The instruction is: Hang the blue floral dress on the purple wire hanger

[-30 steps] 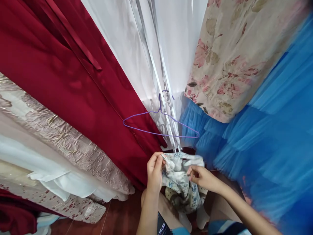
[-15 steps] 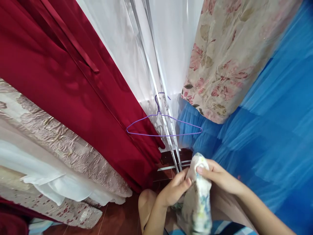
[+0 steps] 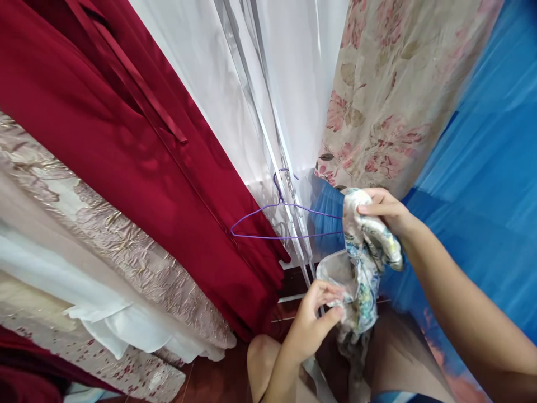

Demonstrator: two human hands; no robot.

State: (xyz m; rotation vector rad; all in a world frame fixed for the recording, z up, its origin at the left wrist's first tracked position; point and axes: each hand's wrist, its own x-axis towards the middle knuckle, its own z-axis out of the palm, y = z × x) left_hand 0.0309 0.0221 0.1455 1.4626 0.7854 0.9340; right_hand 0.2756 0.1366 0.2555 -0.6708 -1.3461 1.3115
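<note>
A white garment [image 3: 364,291] with a blue, green and yellow print hangs gathered between my hands. My right hand [image 3: 388,210] grips its upper part, thumb on the near side, at the right end of a purple hanger [image 3: 268,237]. That end of the hanger is hidden by the cloth, so I cannot tell whether it is inside the garment. Lower down, my left hand [image 3: 321,313] pinches the garment's edge between thumb and fingers. The hanger hangs by its hook in front of silvery metal poles [image 3: 268,120].
A long red garment [image 3: 168,184] and pale embroidered ones [image 3: 168,280] hang on the left. White cloth [image 3: 197,61] hangs behind the poles. On the right are a floral garment [image 3: 381,106] and blue tulle [image 3: 474,212]. Dark red tiles [image 3: 210,364] cover the floor.
My right hand has lifted the garment's upper part to the hanger's right end. The garment has opened out from its bunched shape. My left hand stays low, holding its edge.
</note>
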